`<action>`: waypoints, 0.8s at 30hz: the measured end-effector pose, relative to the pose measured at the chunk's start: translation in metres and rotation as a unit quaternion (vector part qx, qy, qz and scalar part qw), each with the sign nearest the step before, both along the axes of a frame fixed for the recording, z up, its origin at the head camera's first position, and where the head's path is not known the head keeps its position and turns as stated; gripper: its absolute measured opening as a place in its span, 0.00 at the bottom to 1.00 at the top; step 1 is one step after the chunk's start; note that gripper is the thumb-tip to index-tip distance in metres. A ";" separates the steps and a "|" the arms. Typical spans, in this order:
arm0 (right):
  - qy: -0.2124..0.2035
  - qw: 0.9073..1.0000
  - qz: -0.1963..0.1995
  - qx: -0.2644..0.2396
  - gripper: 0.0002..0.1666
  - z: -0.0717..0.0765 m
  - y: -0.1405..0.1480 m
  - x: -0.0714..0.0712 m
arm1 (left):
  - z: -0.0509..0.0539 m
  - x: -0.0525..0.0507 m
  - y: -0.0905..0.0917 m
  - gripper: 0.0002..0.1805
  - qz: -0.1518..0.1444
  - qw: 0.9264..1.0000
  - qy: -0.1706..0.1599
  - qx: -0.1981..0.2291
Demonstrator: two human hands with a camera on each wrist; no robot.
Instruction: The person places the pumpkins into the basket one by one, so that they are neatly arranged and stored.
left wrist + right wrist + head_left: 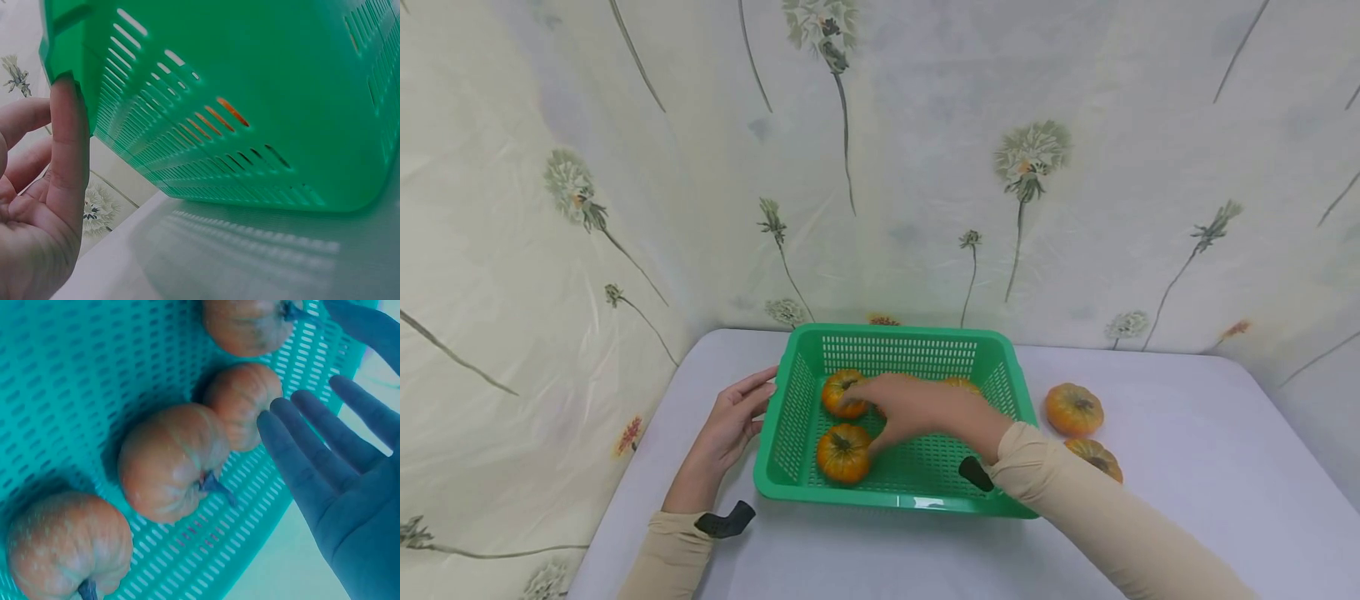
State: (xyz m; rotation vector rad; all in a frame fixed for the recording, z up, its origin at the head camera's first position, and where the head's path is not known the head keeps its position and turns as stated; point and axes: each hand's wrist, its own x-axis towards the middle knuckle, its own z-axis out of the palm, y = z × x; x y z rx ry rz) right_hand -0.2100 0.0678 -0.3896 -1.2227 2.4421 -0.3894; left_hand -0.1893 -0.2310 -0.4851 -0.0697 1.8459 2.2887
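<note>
A green plastic basket (898,498) with slotted walls holds several small orange pumpkins, among them a front-left pumpkin (843,454) and a back-left pumpkin (842,394). Beside the basket's left wall is my left hand (730,423); in the left wrist view one straight finger (67,137) touches the underside of the rim. Over the basket reaches my right hand (913,407), fingers spread, partly covering the pumpkins behind it. The right wrist view shows the same hand (350,481) with extended fingers, near a pumpkin (245,403) but gripping nothing.
To the right of the basket, two more pumpkins rest on the white tabletop: one farther back (1074,409) and one nearer (1097,460), partly hidden by the right sleeve (1097,508). A flower-patterned curtain (917,167) hangs behind the table and along its left side.
</note>
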 end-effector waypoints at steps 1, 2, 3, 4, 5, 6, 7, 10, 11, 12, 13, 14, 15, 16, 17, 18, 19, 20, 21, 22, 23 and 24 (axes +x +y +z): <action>-0.002 1.000 -0.003 -0.002 0.42 0.002 0.002 0.000 | 0.000 0.000 0.000 0.30 -0.001 1.000 0.001 0.000; -0.005 1.000 -0.006 -0.004 0.42 0.003 0.005 -0.001 | 0.000 0.000 0.000 0.30 -0.002 1.000 0.002 0.001; -0.006 1.000 -0.010 -0.004 0.42 0.005 0.007 -0.001 | 0.000 0.000 0.000 0.30 -0.003 1.000 0.003 0.002; -0.008 1.000 -0.014 -0.005 0.42 0.006 0.009 -0.002 | 0.000 0.000 -0.001 0.30 -0.004 1.000 0.004 0.003; -0.008 1.000 -0.018 -0.005 0.42 0.007 0.011 -0.002 | 0.000 0.000 0.000 0.30 -0.004 1.000 0.005 0.003; -0.009 1.000 -0.023 -0.006 0.42 0.008 0.013 -0.002 | 0.000 0.000 0.000 0.30 -0.004 1.000 0.005 0.004; -0.011 1.000 -0.027 -0.008 0.42 0.009 0.015 -0.003 | 0.000 0.000 0.000 0.30 -0.004 1.000 0.005 0.004; -0.016 0.999 -0.033 -0.016 0.42 0.011 0.022 -0.004 | 0.000 0.000 0.000 0.30 -0.004 1.000 0.005 0.005; -0.017 0.999 -0.034 -0.020 0.42 0.012 0.024 -0.003 | 0.000 0.001 0.000 0.30 -0.003 1.000 0.005 0.004; -0.018 0.999 -0.037 -0.021 0.42 0.013 0.026 -0.003 | 0.000 0.001 0.000 0.30 -0.002 1.000 0.005 0.004; -0.020 0.999 -0.040 -0.024 0.42 0.014 0.029 -0.003 | 0.000 0.001 0.000 0.30 -0.002 1.000 0.006 0.003; -0.021 0.999 -0.044 -0.026 0.42 0.015 0.032 -0.003 | -0.001 0.000 -0.001 0.30 -0.002 1.000 0.006 0.003; -0.021 0.998 -0.047 -0.028 0.41 0.016 0.034 -0.003 | -0.001 0.000 -0.001 0.30 -0.002 1.000 0.005 0.003; -0.022 0.998 -0.049 -0.033 0.40 0.017 0.037 -0.003 | -0.001 0.000 -0.001 0.30 -0.001 1.000 0.005 0.003; -0.023 0.998 -0.053 -0.034 0.40 0.018 0.039 -0.004 | -0.001 0.000 -0.001 0.30 -0.001 1.000 0.005 0.003; -0.023 0.997 -0.056 -0.037 0.40 0.019 0.042 -0.004 | -0.001 0.000 -0.001 0.30 -0.001 1.000 0.005 0.004; -0.023 0.997 -0.058 -0.040 0.39 0.020 0.045 -0.004 | -0.001 0.000 0.000 0.30 -0.001 1.000 0.005 0.004; -0.021 0.997 -0.058 -0.041 0.39 0.021 0.047 -0.005 | -0.001 0.000 0.000 0.30 0.000 1.000 0.005 0.004; -0.020 0.997 -0.057 -0.043 0.38 0.022 0.049 -0.005 | -0.001 0.000 0.000 0.30 0.000 1.000 0.005 0.003; -0.021 0.997 -0.058 -0.043 0.39 0.022 0.052 -0.005 | -0.001 0.000 0.000 0.30 -0.001 1.000 0.006 0.002; -0.019 0.997 -0.059 -0.042 0.39 0.023 0.054 -0.005 | -0.001 0.000 0.000 0.30 -0.001 1.000 0.006 0.001; -0.018 0.997 -0.058 -0.042 0.39 0.023 0.056 -0.005 | -0.001 0.000 0.000 0.30 -0.001 1.000 0.007 -0.001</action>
